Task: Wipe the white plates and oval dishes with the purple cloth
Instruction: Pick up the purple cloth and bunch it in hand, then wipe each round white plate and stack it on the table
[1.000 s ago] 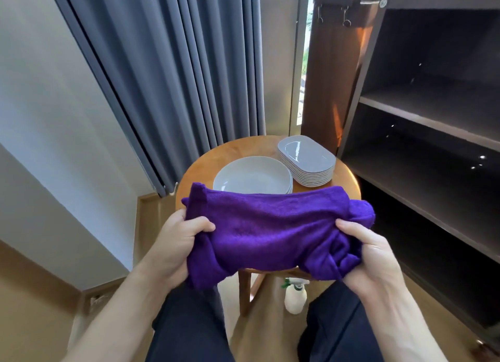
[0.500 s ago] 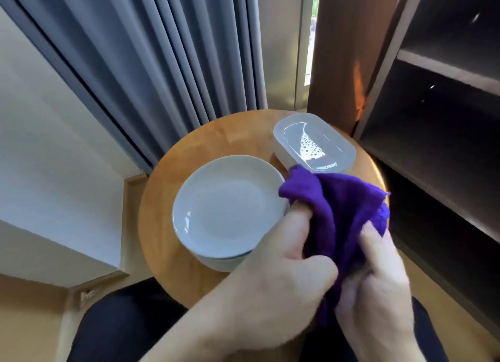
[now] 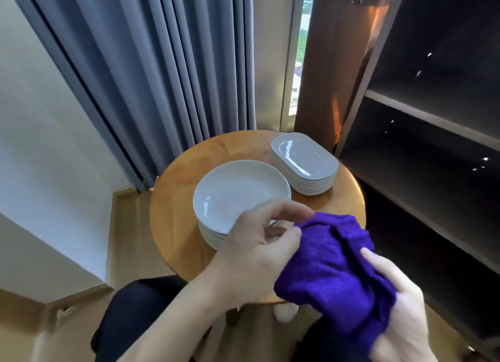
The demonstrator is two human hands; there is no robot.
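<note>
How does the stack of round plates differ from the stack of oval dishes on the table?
The round plates are circular with a deep well; the oval dishes are elongated and flatter. The round plates sit nearer the person, to the left; the oval dishes sit farther back, right, beside the shelf unit. Both are white and stacked on the wooden table; the purple cloth touches neither.

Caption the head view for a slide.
Left hand and right hand hold purple cloth near stacked plates and oval dishes on table.
</note>
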